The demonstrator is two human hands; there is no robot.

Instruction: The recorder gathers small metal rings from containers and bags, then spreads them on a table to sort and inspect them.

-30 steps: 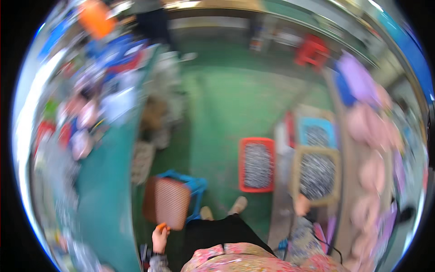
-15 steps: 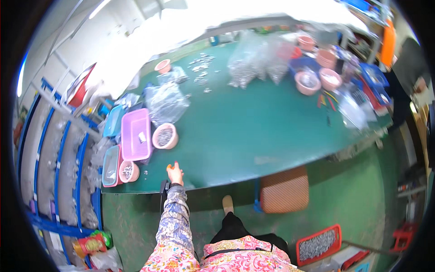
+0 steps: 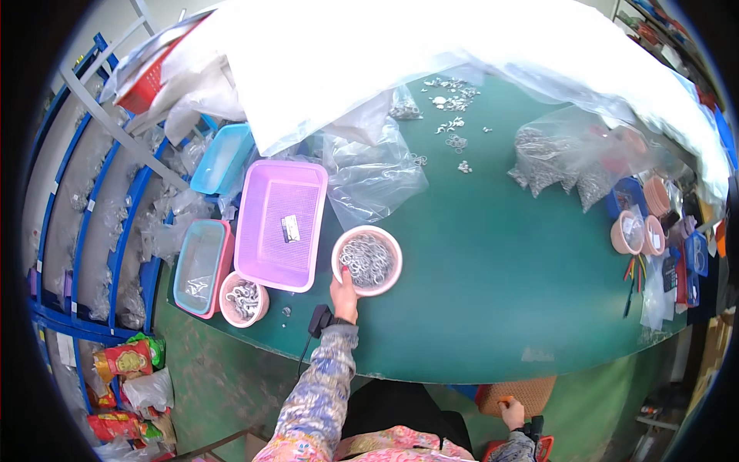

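Note:
A round pink plastic bowl [image 3: 394, 279] full of silvery metal rings or hooks sits on the green table. My left hand [image 3: 344, 299] grips its near-left rim, thumb over the inside edge and the other fingers mostly hidden outside. My right hand [image 3: 512, 413] hangs below the table's front edge, over the woven stool [image 3: 531, 394]. Its fingers are loosely bent; something orange shows at one fingertip, and I see nothing held. Left of the bowl stands a purple mesh-bottomed basket [image 3: 262, 219] with a small label inside. A smaller pink bowl [image 3: 246, 317] of metal pieces is close by.
Light blue trays [image 3: 223, 158] and a blue-and-red tray [image 3: 183, 296] line the table's left side. Clear plastic bags [image 3: 377, 177] lie behind the bowl. Loose metal pieces [image 3: 454, 100], filled bags [image 3: 550, 158] and pink tubs [image 3: 627, 235] are farther off. White sheeting [image 3: 369, 46] hangs overhead.
My left hand has gone from reaching over the table edge to gripping the bowl's rim. My right hand has come into view at the lower right. The view has shifted closer to the table.

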